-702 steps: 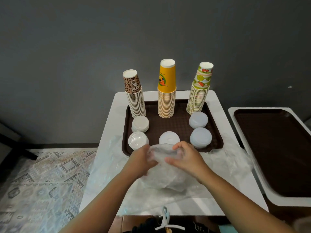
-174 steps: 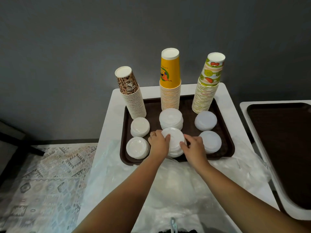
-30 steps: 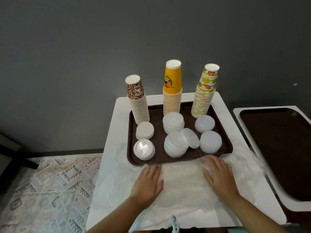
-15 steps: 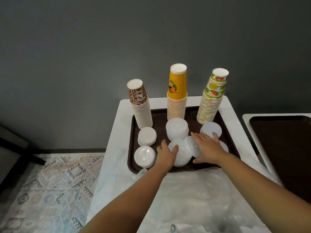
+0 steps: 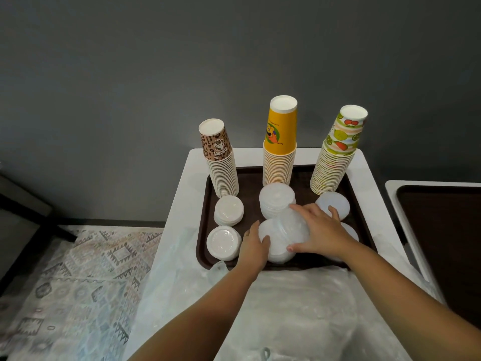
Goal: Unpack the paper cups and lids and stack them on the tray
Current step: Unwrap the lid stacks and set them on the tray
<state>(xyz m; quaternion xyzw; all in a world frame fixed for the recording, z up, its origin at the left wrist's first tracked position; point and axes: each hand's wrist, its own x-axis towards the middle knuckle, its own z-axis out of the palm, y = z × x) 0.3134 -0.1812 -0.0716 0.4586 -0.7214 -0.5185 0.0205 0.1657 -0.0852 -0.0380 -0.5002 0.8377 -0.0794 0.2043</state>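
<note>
Bare forearms; ring on left hand (image 5: 253, 247)

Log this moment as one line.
left hand: steadying front-middle lid stack | right hand: on top, straightening | tray: three cup stacks behind

cup stacks (image 5: 279, 157), lid piles (image 5: 279, 239), brown tray (image 5: 204, 204)
</note>
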